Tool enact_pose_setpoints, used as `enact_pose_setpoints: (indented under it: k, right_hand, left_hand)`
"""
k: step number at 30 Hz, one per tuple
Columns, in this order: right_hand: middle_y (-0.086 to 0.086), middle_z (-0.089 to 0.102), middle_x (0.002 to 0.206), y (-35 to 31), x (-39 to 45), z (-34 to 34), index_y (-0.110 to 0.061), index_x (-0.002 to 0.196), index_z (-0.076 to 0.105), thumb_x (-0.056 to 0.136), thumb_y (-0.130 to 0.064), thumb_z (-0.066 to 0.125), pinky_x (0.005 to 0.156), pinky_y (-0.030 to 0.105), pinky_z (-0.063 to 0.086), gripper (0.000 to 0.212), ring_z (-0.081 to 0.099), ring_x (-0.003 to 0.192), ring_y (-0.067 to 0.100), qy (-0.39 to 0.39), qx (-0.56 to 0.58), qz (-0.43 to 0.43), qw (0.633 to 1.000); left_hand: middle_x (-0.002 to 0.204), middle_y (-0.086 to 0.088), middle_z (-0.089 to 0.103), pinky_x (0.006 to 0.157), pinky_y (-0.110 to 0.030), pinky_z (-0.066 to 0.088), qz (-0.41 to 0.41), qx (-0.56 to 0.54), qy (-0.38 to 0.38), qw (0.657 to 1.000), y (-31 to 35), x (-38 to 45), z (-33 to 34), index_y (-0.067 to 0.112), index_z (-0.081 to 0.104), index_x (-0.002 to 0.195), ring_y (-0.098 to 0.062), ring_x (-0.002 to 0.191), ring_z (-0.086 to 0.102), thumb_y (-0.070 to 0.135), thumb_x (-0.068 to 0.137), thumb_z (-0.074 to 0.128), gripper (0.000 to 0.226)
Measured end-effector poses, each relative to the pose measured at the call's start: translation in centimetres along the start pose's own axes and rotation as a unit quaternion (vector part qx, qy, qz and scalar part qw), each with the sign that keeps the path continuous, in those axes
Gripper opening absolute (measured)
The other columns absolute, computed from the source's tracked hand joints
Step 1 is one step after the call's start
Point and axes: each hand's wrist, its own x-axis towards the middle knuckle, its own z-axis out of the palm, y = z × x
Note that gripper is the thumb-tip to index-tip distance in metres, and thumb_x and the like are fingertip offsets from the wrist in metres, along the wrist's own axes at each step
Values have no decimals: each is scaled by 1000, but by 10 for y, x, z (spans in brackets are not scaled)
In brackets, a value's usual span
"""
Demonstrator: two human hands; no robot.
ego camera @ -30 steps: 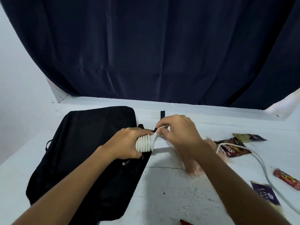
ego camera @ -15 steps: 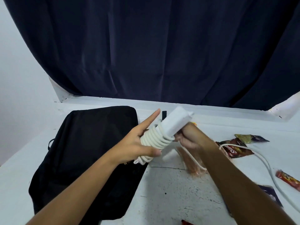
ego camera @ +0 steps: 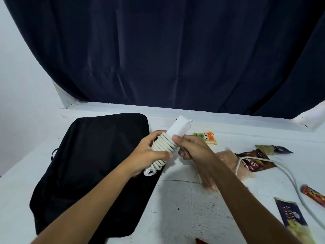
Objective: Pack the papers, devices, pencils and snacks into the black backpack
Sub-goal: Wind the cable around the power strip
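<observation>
The left hand [ego camera: 149,155] holds a white oblong power block [ego camera: 177,131] wound with white cord [ego camera: 162,145], long axis tilted up-right, just right of the flat black backpack [ego camera: 98,164]; the right hand [ego camera: 190,147] pinches the cord.

The black backpack [ego camera: 98,166] is matt woven cloth, soft and creased; the white power strip [ego camera: 179,128] looks smooth hard plastic, its coiled cord [ego camera: 163,144] rubbery and slightly satin; the snack packets [ego camera: 255,161] are glossy crinkled foil; the surface [ego camera: 184,213] is white-painted, scuffed and speckled; the dark curtain [ego camera: 167,53] is matt fabric.
</observation>
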Motion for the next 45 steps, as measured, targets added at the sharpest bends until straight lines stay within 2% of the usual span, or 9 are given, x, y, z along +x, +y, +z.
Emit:
enact_pose_setpoints:
  k: [6, 11, 15, 18, 21, 23, 35, 40, 45]
  right_hand:
    - [-13, 46, 42, 0, -2, 15, -15, 57, 52, 86, -46, 61, 49, 18, 34, 44, 41, 42, 0, 92, -128, -70, 985]
    - [3, 57, 61, -5, -10, 7, -4, 85, 63, 81, -69, 49, 52, 28, 38, 66, 48, 51, 10, 13, -169, 2, 986]
    - [-1, 65, 87, -13, -21, -7, -25, 102, 62, 84, -51, 61, 67, 31, 50, 31, 60, 74, 14, -81, -345, 87, 931]
    - [5, 61, 117, -11, -27, -7, -27, 129, 53, 87, -24, 60, 83, 34, 48, 43, 58, 101, 24, -60, -516, 53, 853]
    - [1, 64, 107, -22, -32, 2, -25, 110, 65, 88, -15, 54, 81, 33, 45, 27, 57, 99, 23, 24, -512, -69, 856]
    - [-11, 64, 93, -35, -32, 2, -27, 93, 69, 88, -16, 53, 85, 33, 42, 20, 56, 91, 13, 40, -513, -133, 847]
    - [5, 68, 69, -53, -16, -28, -3, 79, 71, 72, -12, 80, 57, 16, 44, 14, 57, 57, 5, -94, -212, -81, 969]
    - [-2, 62, 58, -39, -7, -29, -6, 84, 63, 85, -5, 64, 49, 16, 43, 2, 54, 48, 5, -144, -37, -7, 989]
    - [-3, 52, 53, -12, -1, -21, -9, 74, 54, 92, 10, 34, 38, 15, 31, 33, 43, 42, 4, -83, 200, 86, 972]
  left_hand:
    - [89, -6, 67, 68, -40, 56, -16, -70, -34, 997, -4, -3, 3, 28, 64, 122, -25, 77, 64, 0, 72, 71, 58]
    - [90, -6, 63, 63, -30, 55, 27, 7, 1, 1000, -1, -1, -2, 19, 64, 114, -18, 77, 62, -5, 70, 74, 51]
    - [99, -3, 65, 75, -32, 57, 42, 100, 97, 989, -5, 12, -14, 29, 61, 115, -16, 87, 64, 12, 61, 82, 61]
    - [103, 6, 62, 77, -38, 57, 37, 320, 153, 934, -11, 19, -26, 44, 51, 125, -20, 90, 63, 30, 61, 80, 71]
    - [108, 6, 58, 82, -38, 52, 45, 535, 75, 840, -12, 17, -21, 47, 42, 135, -21, 96, 60, 31, 65, 77, 79]
    - [109, 10, 58, 82, -35, 52, 47, 560, -11, 827, -9, 14, -18, 49, 40, 136, -16, 95, 59, 33, 63, 77, 83]
    - [98, 14, 65, 63, -24, 54, 11, 276, -247, 929, 18, -10, -11, 27, 56, 132, -6, 83, 64, 2, 68, 82, 74]
    - [114, -8, 58, 77, -39, 58, 18, 146, -219, 965, 12, -15, -8, 26, 48, 134, -22, 99, 64, -3, 64, 81, 82]
    - [134, -9, 55, 72, -44, 58, -14, -90, -190, 978, 3, -10, -9, 37, 37, 145, -33, 99, 63, 3, 62, 75, 97]
